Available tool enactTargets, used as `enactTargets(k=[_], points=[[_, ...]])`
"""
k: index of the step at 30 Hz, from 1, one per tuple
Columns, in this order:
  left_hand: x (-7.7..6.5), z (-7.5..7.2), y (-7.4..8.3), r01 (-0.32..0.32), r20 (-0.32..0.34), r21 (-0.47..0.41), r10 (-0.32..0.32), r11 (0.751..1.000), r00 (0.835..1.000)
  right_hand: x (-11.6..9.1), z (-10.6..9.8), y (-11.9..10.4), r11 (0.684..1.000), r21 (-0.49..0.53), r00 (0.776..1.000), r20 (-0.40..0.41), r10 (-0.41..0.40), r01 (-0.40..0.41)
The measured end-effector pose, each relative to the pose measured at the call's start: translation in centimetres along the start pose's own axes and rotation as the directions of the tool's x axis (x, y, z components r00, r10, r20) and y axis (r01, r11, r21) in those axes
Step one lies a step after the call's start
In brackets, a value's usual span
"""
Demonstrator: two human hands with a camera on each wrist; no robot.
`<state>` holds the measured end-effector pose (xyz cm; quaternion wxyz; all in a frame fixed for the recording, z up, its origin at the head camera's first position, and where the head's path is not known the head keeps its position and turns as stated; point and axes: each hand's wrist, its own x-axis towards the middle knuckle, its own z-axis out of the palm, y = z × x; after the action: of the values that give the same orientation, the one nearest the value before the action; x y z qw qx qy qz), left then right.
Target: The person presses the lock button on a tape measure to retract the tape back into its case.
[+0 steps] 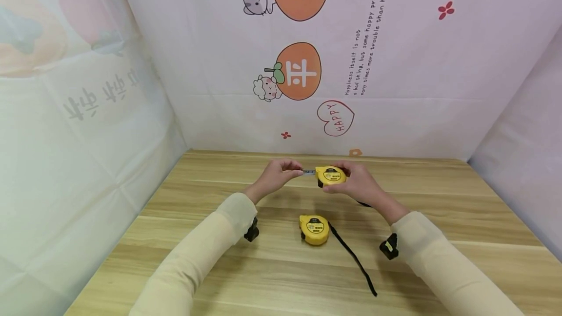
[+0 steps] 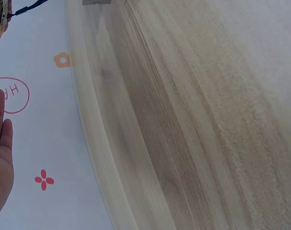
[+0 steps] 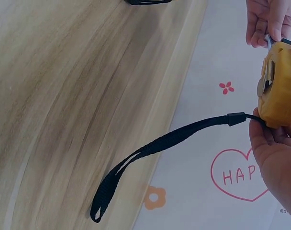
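My right hand (image 1: 361, 184) grips a yellow tape measure (image 1: 332, 175) above the far part of the table. A short length of its metal blade (image 1: 309, 172) sticks out to the left, and my left hand (image 1: 276, 175) pinches the end of it between thumb and fingers. From the held case a black wrist strap (image 3: 160, 143) hangs down in the right wrist view. A second yellow tape measure (image 1: 314, 231) lies on the table nearer to me, between my forearms. In the left wrist view only part of the left hand (image 2: 1, 158) shows at the edge.
The wood-grain table (image 1: 175, 257) carries the second tape measure, whose black strap (image 1: 354, 257) trails toward the front right. Behind the table stands a white printed cloth wall (image 1: 228, 121), with more white cloth (image 1: 88, 160) along the left and right sides.
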<state>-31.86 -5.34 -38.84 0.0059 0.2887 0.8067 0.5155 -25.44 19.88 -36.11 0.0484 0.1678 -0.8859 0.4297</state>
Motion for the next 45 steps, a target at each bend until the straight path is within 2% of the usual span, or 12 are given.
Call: enactTargets(k=[7, 19, 45], points=[[0.1, 0.3, 0.3, 0.002, -0.002, 0.0, -0.002, 1.0, 1.0, 0.0, 0.3, 0.1, 1.0, -0.005, 1.0, -0.015, -0.024, 0.024], [0.4, 0.9, 0.4, 0.001, -0.015, -0.025, -0.001, 1.0, 1.0, -0.1, 0.6, -0.5, 1.0, -0.001, 1.0, -0.016, -0.008, 0.008], [0.7, 1.5, 1.1, -0.004, 0.024, -0.002, 0.004, 1.0, 1.0, -0.2, 0.9, -0.9, 1.0, 0.025, 1.0, -0.011, -0.013, 0.013]])
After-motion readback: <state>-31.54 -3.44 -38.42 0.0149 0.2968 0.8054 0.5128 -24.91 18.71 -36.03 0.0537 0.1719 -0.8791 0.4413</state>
